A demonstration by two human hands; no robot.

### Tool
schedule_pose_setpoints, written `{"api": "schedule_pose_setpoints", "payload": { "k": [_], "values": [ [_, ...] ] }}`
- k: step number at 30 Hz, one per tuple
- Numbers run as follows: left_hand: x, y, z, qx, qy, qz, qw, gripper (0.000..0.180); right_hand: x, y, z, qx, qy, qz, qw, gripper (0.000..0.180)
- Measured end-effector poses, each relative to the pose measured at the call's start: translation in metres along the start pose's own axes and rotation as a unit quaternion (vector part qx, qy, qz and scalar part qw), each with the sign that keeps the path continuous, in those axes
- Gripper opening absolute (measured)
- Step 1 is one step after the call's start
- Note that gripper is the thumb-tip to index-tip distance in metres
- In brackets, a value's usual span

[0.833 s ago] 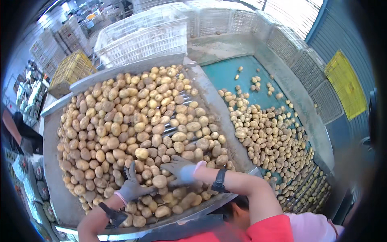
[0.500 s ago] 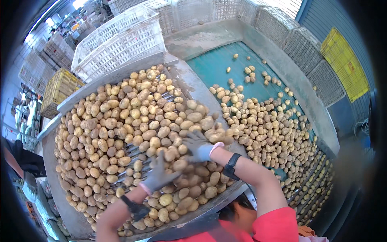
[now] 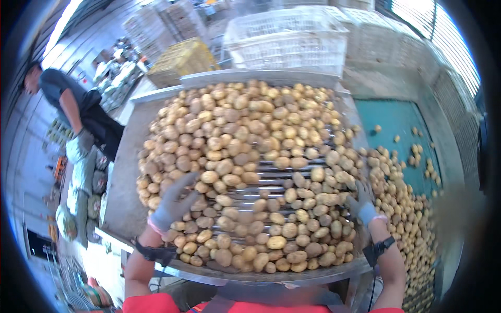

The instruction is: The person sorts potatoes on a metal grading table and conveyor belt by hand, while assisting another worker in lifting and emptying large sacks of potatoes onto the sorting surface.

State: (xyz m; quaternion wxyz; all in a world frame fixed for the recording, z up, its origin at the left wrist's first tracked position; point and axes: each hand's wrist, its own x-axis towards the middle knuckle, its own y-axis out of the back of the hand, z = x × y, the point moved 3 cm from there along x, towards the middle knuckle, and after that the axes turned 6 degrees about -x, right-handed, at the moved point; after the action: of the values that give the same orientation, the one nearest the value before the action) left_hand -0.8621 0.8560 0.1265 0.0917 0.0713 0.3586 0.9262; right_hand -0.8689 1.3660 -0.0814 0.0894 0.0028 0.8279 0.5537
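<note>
Potatoes cover much of a sorting table, and metal rollers show through a gap in the middle. My left hand, in a grey glove, lies at the left side of the pile with fingers spread, touching potatoes. At the table's right side my right hand, gloved too, has its fingers apart against the potatoes beside it. Neither hand is closed round a potato. Dark bands sit on both wrists.
Right of the table, more potatoes lie on a green conveyor belt. Behind stand white plastic crates and a yellow crate. A person stands at the left near filled sacks.
My view has swung left, bringing the person into sight. My hands have moved apart, the left to the pile's left side, the right to its right edge. More rollers show.
</note>
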Motion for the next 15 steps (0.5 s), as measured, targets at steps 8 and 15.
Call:
{"api": "schedule_pose_setpoints", "payload": {
  "k": [8,15],
  "values": [
    [-0.152,0.188,-0.165,-0.301,0.351,0.158,0.872,0.066,-0.041,-0.008,-0.176,0.119,0.165,0.0,0.979,0.062],
    [-0.141,0.156,-0.245,-0.204,0.365,-0.058,0.906,0.09,-0.088,-0.035,-0.345,0.073,0.334,-0.168,0.924,0.042]
  ]
}}
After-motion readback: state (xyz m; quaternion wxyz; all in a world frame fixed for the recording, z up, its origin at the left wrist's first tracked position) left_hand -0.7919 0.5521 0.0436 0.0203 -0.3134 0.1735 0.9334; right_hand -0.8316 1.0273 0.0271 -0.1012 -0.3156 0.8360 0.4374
